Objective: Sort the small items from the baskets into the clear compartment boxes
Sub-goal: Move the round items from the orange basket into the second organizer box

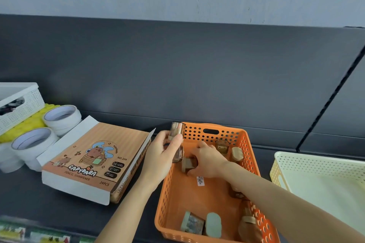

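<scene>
Head view | left hand (164, 150) curls round small brown sharpeners (176, 132) by the far left corner of the orange basket (250, 145) | right hand (208, 161) pinches another sharpener (189, 163) inside the basket | Capybara box (94, 160) sits just left

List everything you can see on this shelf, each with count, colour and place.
shelf: one, dark grey, under everything
orange basket: one, orange, middle
sharpeners: at least six, brown and beige, loose in the orange basket
sticker: one, white, on the basket floor
Capybara box: one, orange and white, left of the orange basket
tape rolls: two stacks, white, left of the box
yellow object: one, behind the tape, kind unclear
white basket: one, far left
cream basket: one, pale yellow, right edge
left hand: one, holds two brown sharpeners at the basket's rim
right hand: one, grips a sharpener inside the basket
</scene>
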Demonstrator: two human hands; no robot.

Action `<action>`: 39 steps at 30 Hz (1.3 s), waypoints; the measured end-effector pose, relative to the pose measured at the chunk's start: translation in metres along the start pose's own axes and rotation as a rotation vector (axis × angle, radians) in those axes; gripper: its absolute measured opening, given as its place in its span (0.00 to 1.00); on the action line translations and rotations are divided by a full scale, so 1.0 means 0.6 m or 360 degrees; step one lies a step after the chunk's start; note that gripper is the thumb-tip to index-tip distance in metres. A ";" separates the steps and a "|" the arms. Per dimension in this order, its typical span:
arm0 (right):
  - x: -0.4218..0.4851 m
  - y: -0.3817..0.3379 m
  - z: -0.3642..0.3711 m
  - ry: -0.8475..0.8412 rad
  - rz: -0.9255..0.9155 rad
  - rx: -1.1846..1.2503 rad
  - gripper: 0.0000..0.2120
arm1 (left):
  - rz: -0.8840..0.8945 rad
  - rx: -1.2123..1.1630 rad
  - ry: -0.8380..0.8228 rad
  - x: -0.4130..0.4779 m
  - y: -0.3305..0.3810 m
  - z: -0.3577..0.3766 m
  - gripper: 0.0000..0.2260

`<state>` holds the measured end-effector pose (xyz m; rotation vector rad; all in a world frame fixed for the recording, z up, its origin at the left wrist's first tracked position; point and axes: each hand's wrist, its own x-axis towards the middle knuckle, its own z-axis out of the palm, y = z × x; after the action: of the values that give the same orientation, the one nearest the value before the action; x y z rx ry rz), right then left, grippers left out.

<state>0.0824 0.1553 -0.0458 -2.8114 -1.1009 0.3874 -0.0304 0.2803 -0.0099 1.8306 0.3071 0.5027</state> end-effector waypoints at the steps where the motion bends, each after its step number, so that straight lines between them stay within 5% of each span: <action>1: -0.001 0.002 -0.003 0.0015 0.0008 0.0075 0.20 | 0.0000 -0.0013 0.0005 0.000 0.000 0.000 0.09; 7: -0.052 0.013 -0.064 0.0126 0.0221 0.1696 0.12 | 0.0057 -0.0029 0.0018 0.002 0.004 0.003 0.09; 14: -0.135 -0.011 -0.070 0.0534 0.0324 0.2326 0.11 | -0.0046 -0.0262 -0.0052 0.005 0.024 0.024 0.15; 20: -0.193 -0.040 -0.055 0.1106 0.0484 0.2368 0.09 | 0.0054 -0.0158 -0.0226 -0.021 0.048 0.063 0.09; 28: -0.298 0.016 -0.059 0.1573 0.0638 0.2515 0.12 | -0.0182 -0.0646 -0.0405 -0.034 0.084 0.128 0.15; 39: -0.501 0.135 -0.035 0.1846 0.0829 0.2549 0.15 | -0.0441 -0.0939 -0.0833 -0.156 0.169 0.334 0.17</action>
<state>-0.0716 -0.1082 0.0198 -1.2671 0.2600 -0.2761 -0.0194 0.0387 0.0180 1.2534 0.0385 -0.0897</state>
